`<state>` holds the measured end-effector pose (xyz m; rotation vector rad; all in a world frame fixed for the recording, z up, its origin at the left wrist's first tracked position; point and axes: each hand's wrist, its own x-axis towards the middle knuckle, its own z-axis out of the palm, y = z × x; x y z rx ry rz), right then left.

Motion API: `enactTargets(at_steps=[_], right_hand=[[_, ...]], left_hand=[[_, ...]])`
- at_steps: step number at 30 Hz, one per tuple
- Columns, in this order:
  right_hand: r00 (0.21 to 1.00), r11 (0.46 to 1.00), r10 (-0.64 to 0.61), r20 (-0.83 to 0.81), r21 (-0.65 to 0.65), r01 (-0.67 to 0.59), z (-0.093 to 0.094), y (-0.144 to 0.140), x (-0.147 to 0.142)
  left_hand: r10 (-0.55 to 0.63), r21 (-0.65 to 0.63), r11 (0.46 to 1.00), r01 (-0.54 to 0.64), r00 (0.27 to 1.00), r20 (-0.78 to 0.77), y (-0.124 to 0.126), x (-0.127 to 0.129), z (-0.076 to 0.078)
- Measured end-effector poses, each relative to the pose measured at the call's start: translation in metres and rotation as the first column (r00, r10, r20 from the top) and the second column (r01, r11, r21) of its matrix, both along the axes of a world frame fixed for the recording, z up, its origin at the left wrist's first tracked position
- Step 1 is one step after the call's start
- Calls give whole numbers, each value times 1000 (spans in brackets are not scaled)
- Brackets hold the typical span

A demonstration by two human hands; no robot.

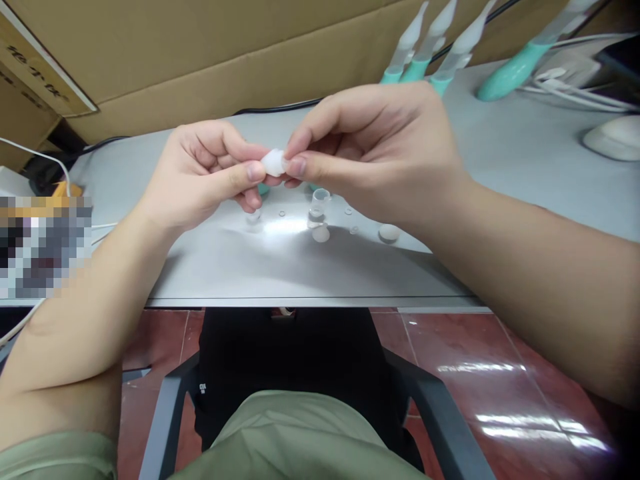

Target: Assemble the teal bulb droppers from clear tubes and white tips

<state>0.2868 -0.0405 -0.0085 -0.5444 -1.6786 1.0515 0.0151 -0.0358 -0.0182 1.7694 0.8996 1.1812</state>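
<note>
Above the grey tabletop, a small white translucent soft-looking piece (274,163) is pinched between both hands. My left hand (200,177) grips its left side with thumb and fingers. On the other side, the thumb and index finger of my right hand (385,147) close on its right end. Below the hands lie a clear short tube (321,199), a white domed piece (321,233) and another white domed piece (389,232). Small clear rings (349,211) are scattered near them. A clear part (253,217) is partly hidden under my left fingers, with bits of teal behind.
Teal-handled devices with white pointed tips (461,47) stand behind my right hand. Another teal device (515,72) is farther right, beside white cables (575,93) and a white rounded object (614,139). Cardboard (225,53) backs the table; its front edge (320,302) faces me.
</note>
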Motion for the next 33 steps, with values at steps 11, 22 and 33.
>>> enactTargets(at_steps=[11, 22, 33], right_hand=[[973, 953, 202, -107, -208, -221, 2, -3, 8], [976, 949, 208, -69, -228, -218, -6, 2, 5], [970, 930, 238, -50, -275, -243, -7, 2, 4]], left_hand=[[-65, 81, 995, 63, 998, 25, -5, 0, 3], [-68, 92, 994, 64, 997, 42, -6, -2, 2], [-110, 126, 986, 109, 994, 3, -3, -6, 0]])
